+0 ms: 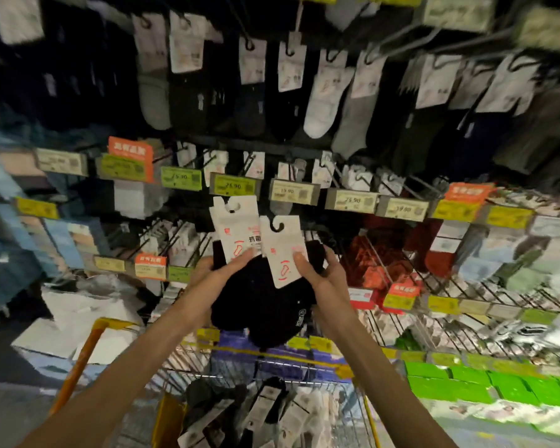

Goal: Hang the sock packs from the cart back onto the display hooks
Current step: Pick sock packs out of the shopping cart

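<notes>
Left hand [223, 270] gripped a black sock pack [235, 227], fingers curled round the dark fabric and fingertips pinching the lower edge of its white header card; right hand [324, 273] held a second black sock pack [283, 250], thumb pressed on the card face, other fingers wrapped behind the socks. Both packs were raised side by side, cards overlapping, above the wire cart [240, 371] (more loose sock packs [265, 412] lay heaped inside it) and just below the row of price labels [294, 190] fronting the display hooks [362, 181]. Neither card's hanger notch was on a hook yet.
</notes>
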The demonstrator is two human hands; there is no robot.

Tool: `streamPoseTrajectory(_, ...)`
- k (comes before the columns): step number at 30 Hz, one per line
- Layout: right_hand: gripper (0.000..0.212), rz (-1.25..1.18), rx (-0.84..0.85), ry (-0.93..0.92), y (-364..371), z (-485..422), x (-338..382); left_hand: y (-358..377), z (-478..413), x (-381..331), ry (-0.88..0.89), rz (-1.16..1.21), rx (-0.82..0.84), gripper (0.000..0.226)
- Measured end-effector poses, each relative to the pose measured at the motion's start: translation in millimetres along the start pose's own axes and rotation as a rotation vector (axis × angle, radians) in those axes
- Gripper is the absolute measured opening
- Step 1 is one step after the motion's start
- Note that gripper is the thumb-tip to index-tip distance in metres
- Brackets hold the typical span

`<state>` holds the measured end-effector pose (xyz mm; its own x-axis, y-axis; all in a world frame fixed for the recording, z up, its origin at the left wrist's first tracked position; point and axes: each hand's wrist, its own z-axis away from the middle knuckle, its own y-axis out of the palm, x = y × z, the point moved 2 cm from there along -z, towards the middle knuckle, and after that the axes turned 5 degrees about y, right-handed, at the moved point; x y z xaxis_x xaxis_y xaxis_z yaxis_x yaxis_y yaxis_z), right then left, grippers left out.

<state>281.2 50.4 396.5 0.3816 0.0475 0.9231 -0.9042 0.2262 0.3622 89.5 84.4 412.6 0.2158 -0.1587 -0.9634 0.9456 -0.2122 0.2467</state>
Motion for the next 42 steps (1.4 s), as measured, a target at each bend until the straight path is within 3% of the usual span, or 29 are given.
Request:
streamPoseTrajectory(2,0.060,-0.012,0.007,-0.032,-6,-2,12,16,0,-13,0.037,-0.033,0.000,0.038)
streamPoseTrajectory(7,0.031,0.034,0.045,-0.160,-14,-10,52,53,-6,-37,0.085,-0.096,-0.001,0.050)
streamPoseTrajectory(14,0.041,0.027,0.086,-0.207,0,-14,85,76,-10,-64,0.142,-0.109,-0.077,0.047)
streamPoseTrajectory(22,0.042,0.102,0.283,-0.085,15,-20,135,67,-19,-107,0.231,-0.157,0.034,0.054)
streamPoseTrajectory(29,0.033,0.161,0.211,-0.070,48,-52,175,52,-52,-149,0.185,-0.143,0.091,0.081)
streamPoseTrajectory(35,0.015,0.097,0.149,-0.166,88,-77,205,42,-77,-186,0.201,-0.024,0.096,0.074)
streamPoseTrajectory(37,0.009,0.054,0.139,-0.202,98,-85,214,42,-87,-196,0.206,0.002,0.095,0.084)
streamPoseTrajectory(42,0.007,-0.001,0.065,-0.336,110,-97,232,47,-109,-216,0.273,-0.016,0.133,0.079)
